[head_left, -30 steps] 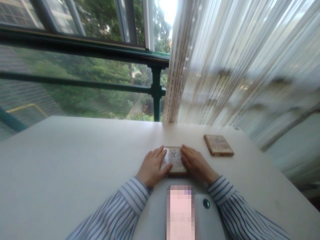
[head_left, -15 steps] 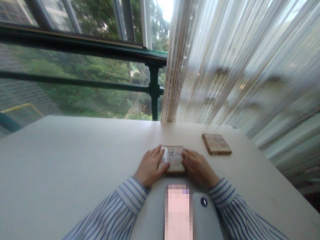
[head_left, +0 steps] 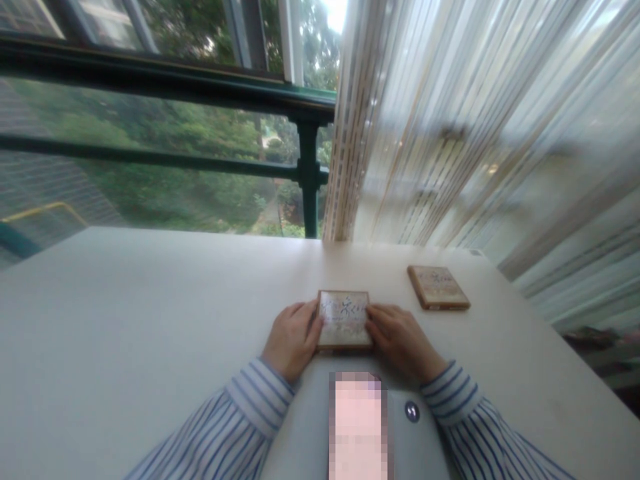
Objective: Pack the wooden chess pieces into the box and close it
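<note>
A small square wooden-framed board [head_left: 344, 319] with a pale printed face lies flat on the white table [head_left: 150, 313] in front of me. My left hand [head_left: 291, 338] curls against its left edge and my right hand [head_left: 398, 338] presses against its right edge, so both hands grip the board by its sides. Both sleeves are blue-and-white striped.
A second, similar framed board [head_left: 438, 287] lies to the right, near the table's far edge. Behind the table are a dark green railing [head_left: 310, 170], window glass and striped sheer curtains [head_left: 475, 133]. A blurred-out patch sits at the bottom centre.
My fingers have slid off the top of the board to its left and right edges, so more of its printed face shows. The board on the right has not moved.
</note>
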Action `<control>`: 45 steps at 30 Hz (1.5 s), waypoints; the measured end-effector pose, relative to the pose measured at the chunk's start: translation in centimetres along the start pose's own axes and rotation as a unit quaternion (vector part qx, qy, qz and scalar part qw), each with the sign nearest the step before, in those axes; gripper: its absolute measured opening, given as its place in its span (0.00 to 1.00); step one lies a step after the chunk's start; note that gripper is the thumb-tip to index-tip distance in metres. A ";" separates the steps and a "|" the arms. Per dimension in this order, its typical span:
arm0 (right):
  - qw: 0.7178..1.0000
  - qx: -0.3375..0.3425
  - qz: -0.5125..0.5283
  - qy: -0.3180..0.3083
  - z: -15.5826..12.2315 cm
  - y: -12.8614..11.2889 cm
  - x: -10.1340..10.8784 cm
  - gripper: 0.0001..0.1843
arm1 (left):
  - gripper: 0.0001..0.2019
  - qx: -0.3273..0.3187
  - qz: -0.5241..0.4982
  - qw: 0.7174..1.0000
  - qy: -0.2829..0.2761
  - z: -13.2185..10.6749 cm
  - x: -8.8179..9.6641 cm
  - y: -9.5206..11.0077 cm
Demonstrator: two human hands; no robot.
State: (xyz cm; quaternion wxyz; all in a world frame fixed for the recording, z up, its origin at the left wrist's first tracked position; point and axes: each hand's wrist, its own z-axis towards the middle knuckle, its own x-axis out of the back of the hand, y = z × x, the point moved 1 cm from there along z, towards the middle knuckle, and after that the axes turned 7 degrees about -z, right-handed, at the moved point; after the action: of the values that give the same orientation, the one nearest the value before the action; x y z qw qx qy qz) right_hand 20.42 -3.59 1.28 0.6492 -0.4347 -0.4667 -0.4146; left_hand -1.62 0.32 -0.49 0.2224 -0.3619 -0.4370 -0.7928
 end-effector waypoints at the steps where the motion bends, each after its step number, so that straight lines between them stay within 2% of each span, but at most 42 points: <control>1: 1.000 -0.002 -0.001 -0.002 0.0 -0.1 0.1 0.19 | 0.19 0.007 -0.002 1.000 0.002 -0.1 0.0 0.0; 9: 1.000 -0.015 -0.016 -0.018 0.1 -0.2 0.3 0.19 | 0.19 0.099 -0.048 0.994 -0.005 -0.4 0.3 0.6; 13: 0.999 -0.013 -0.015 -0.028 0.1 -0.1 0.2 0.19 | 0.19 0.122 -0.123 0.985 -0.020 -0.4 0.5 0.7; 17: 0.999 -0.014 -0.011 -0.030 0.1 -0.2 0.3 0.20 | 0.20 0.156 -0.208 0.966 -0.008 -0.3 0.2 0.1; 22: 0.999 -0.016 -0.013 -0.036 0.0 -0.2 0.4 0.20 | 0.20 0.204 -0.307 0.930 0.007 -0.1 -0.2 -0.5; 27: 0.999 -0.014 -0.007 -0.042 0.1 -0.1 0.3 0.20 | 0.22 0.264 -0.435 0.861 0.007 0.3 -0.1 -0.2; 33: 0.999 -0.013 -0.004 -0.033 0.0 0.0 0.3 0.19 | 0.22 0.303 -0.490 0.817 0.012 0.7 0.5 0.6; 36: 0.999 -0.013 -0.005 -0.035 0.1 0.1 0.2 0.19 | 0.22 0.307 -0.496 0.812 0.017 0.8 0.6 0.8; 42: 0.999 -0.013 0.000 -0.037 0.0 0.1 0.4 0.19 | 0.21 0.290 -0.474 0.831 0.017 0.8 0.2 0.3; 45: 0.999 -0.013 0.000 -0.035 0.0 0.0 0.4 0.19 | 0.23 0.303 -0.471 0.828 0.027 0.7 -0.1 0.1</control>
State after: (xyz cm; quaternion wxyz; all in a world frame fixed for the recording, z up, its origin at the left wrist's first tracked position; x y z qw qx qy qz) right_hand 20.56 -3.63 1.69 0.6267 -0.4572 -0.4835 -0.4056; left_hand -1.27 0.91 -0.25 -0.0673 -0.0051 -0.7668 -0.6383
